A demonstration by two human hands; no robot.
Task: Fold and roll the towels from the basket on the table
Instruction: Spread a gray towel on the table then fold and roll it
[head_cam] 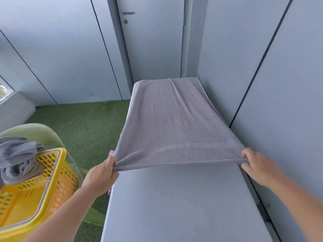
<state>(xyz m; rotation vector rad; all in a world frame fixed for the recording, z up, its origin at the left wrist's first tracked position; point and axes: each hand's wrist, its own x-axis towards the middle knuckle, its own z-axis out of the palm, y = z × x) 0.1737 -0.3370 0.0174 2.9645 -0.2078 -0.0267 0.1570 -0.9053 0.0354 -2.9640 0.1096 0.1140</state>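
A grey towel (174, 119) is spread lengthwise over the far half of the long grey table (183, 206). My left hand (101, 175) pinches the towel's near left corner and my right hand (257, 166) pinches its near right corner. The near edge is lifted a little off the table and pulled taut between them. At the left, a yellow perforated basket (40, 186) holds more crumpled grey towels (15, 161).
The basket rests on a pale green chair (42, 131) over green artificial turf (83, 126). A grey wall runs close along the table's right side. A closed door (152, 41) stands beyond the table's far end. Something pink (111, 153) peeks out at the table's left edge.
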